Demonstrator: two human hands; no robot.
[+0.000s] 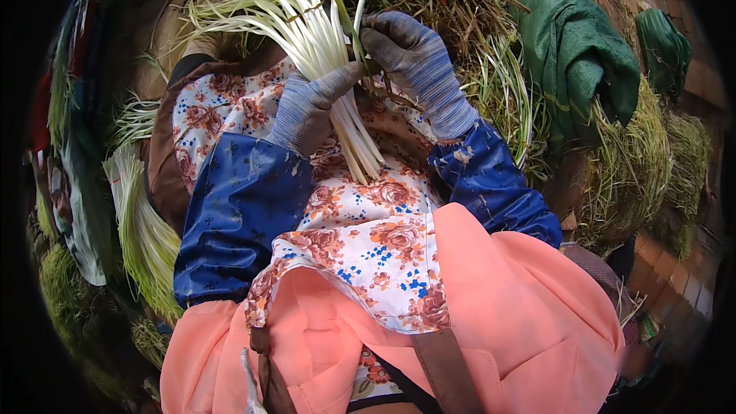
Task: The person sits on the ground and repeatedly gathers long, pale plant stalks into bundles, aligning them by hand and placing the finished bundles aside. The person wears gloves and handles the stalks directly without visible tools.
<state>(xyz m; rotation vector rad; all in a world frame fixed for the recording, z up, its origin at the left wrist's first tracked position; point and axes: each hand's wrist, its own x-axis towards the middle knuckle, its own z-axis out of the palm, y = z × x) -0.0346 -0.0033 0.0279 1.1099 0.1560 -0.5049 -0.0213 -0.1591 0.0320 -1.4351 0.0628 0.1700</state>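
My left hand (313, 104), in a blue-grey knit glove with a darkened palm, is closed around a bunch of long white-stemmed shoots (310, 34), likely blanched garlic chives. Their pale yellow-green leaves fan out to the upper left, and the cut ends point down over my floral apron (368, 253). At the right side of the bunch, my right hand (411, 63), gloved alike, pinches a green leafy stalk (352, 23) between thumb and fingers. Its fingertips are close to the left thumb.
A heap of loose stalks and dry leaves (460, 6) lies ahead to the right. A green cloth (575, 52) drapes over grassy bundles (627, 167) on the right. At the left rests a tied bundle of pale stalks (141, 224), with more greens (63, 287) beyond.
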